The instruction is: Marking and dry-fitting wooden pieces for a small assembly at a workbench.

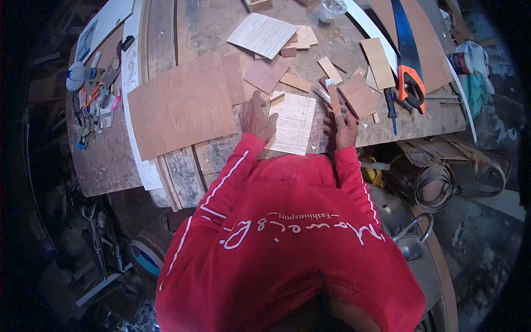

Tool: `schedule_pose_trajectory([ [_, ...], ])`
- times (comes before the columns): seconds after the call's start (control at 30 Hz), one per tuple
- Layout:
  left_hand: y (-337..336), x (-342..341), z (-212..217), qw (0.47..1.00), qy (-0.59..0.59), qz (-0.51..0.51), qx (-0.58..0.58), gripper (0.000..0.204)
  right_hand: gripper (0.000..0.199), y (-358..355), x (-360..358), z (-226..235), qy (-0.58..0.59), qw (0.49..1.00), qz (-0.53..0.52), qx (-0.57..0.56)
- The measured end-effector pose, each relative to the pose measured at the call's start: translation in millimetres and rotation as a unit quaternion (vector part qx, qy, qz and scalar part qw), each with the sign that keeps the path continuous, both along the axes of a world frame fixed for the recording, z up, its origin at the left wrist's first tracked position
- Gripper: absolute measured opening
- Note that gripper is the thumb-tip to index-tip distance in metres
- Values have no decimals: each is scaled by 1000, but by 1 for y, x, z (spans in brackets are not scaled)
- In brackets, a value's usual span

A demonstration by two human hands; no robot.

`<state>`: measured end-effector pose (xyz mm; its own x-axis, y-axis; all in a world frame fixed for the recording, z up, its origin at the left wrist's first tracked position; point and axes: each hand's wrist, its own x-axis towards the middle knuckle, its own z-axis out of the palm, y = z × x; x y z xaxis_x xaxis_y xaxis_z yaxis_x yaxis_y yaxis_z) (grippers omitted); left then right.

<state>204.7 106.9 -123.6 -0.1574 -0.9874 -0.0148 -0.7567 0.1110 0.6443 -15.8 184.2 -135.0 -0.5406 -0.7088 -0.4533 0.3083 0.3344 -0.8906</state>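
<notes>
A pale rectangular wood panel (293, 124) with a pencilled line lies on the workbench (110, 160) in front of me. My left hand (257, 117) rests flat on the panel's left edge, fingers spread. My right hand (344, 126) sits just right of the panel, closed around a thin reddish wood strip (334, 98) that points away from me. A small brown plywood square (358, 95) lies right beside that hand. Both red sleeves come in from below.
A large brown plywood sheet (182, 105) lies left of the panel. Pale and brown offcuts (263, 34) are scattered behind. An orange-handled handsaw (410, 72) lies at the right, a screwdriver (391, 108) beside it. Small tools clutter the left edge (94, 105). Metal pots (398, 221) sit below right.
</notes>
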Motion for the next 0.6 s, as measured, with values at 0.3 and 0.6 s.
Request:
schedule_pose_trajectory([
  [0.3, -27, -13, -15, 988, -24, -82, -130, 21, 17, -8, 35, 14, -179, 978, 102, -13],
  [0.6, -33, -15, -31, 980, 17, -104, -172, 11, 20, -10, 37, 8, -196, 976, 87, 35],
])
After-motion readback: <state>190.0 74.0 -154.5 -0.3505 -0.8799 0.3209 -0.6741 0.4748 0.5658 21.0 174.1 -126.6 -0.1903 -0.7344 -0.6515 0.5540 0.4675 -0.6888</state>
